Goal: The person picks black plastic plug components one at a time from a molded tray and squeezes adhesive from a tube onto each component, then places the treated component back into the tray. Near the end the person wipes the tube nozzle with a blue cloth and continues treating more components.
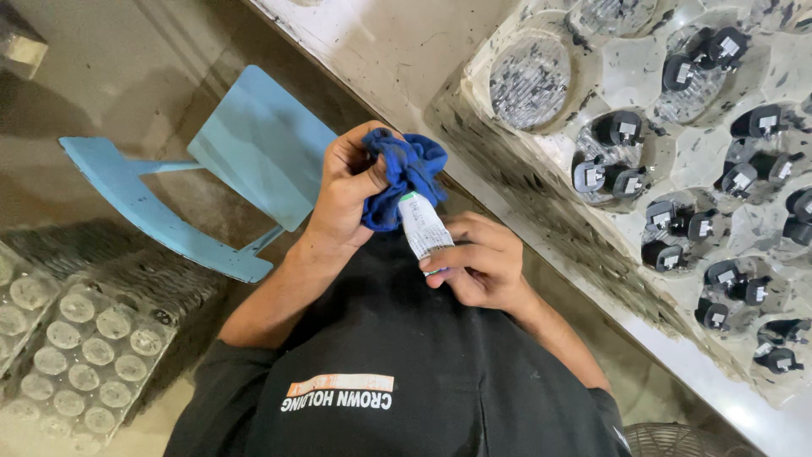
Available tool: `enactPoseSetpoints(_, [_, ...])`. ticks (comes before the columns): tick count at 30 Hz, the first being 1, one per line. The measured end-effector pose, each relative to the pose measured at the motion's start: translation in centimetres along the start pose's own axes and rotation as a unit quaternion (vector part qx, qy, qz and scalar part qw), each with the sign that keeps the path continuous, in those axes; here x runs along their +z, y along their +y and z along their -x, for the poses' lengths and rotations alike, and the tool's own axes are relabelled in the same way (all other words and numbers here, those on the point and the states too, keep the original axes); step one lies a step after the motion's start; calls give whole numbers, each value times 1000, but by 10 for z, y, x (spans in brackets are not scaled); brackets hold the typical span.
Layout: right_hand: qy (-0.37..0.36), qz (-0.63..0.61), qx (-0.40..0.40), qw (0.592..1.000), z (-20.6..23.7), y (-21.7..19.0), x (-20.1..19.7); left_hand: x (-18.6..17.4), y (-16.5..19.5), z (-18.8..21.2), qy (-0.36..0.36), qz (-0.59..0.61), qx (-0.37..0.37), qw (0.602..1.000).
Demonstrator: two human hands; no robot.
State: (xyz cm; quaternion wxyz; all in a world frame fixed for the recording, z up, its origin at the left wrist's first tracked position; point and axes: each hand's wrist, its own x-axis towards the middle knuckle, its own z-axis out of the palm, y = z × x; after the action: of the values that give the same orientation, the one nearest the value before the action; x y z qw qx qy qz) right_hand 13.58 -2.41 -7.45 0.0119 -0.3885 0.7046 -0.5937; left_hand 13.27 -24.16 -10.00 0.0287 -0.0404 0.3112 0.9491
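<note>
Tube [423, 227] pointing away from torso [397, 338], perhaps into cloth [404, 173].

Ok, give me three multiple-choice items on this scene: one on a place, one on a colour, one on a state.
1. Where is the tray of black parts?
A. On the chair
B. On the floor
C. On the bench

2. What colour is the cloth?
A. Blue
B. Red
C. White

3. How is the white tube held?
A. Lying loose on the bench
B. Gripped in the right hand, top end in the cloth
C. Resting in the tray

Answers: C, the tray sits on the pale bench; A, the left hand bunches blue fabric; B, right fingers wrap the tube.
</note>
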Motion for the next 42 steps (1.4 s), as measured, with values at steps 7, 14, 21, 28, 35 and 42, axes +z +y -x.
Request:
enactPoseSetpoints(7, [51, -95, 128, 986, 2, -7, 6, 9, 7, 0, -29, -94, 43, 994])
enactPoseSetpoints(14, [112, -234, 162, 952, 9, 4, 12, 17, 9, 1, -61, -239, 74, 966])
enactPoseSetpoints(21, [114, -153, 157, 969, 17, 18, 13, 20, 6, -1, -68, -261, 78, 960])
enactPoseSetpoints(28, [67, -17, 22, 997, -2, 9, 4, 13, -3, -8, -24, -185, 59, 981])
enactPoseSetpoints(35, [-65, 156, -207, 964, -19, 4, -28, 8, -18, -4, 7, 7, -70, 997])
enactPoseSetpoints(42, [-22, 234, -178, 955, -15, -8, -32, 23, -18, -2, -13, -3, -65, 998])
